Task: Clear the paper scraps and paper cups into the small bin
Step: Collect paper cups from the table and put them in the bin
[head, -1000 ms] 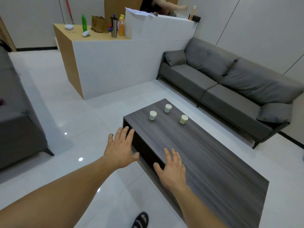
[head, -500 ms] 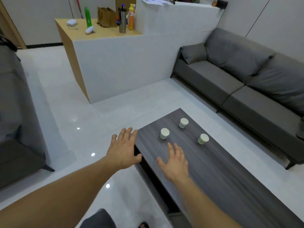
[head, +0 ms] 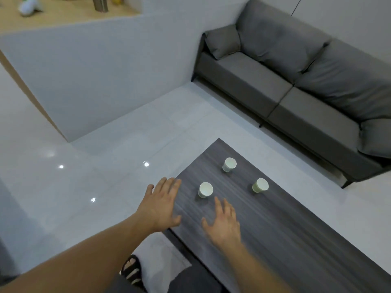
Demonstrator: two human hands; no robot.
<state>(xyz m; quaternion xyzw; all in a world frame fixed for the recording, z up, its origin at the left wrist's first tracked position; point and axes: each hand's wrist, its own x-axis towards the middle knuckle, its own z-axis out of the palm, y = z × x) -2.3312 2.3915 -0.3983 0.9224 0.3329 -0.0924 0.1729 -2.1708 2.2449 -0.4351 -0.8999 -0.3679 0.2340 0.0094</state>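
Observation:
Three pale green paper cups stand upside down on the dark wood coffee table (head: 296, 240): a near cup (head: 205, 190), a far cup (head: 229, 164) and a right cup (head: 260, 185). My left hand (head: 159, 205) hovers flat with fingers spread over the table's left corner, to the left of the near cup. A short way below that cup my right hand (head: 223, 223) is also flat, fingers straight. Neither hand holds anything. No bin and no paper scraps are in view.
A grey sofa (head: 296, 87) runs along the right wall beyond the table. A white counter (head: 95, 77) with a wooden top stands at the back left. Glossy white floor lies between them. My sandalled foot (head: 132, 269) is at the table's near left.
I have stepped closer and the view has tilted down, so the cups now lie just ahead of my fingers. Both hands stay flat and have moved forward over the table.

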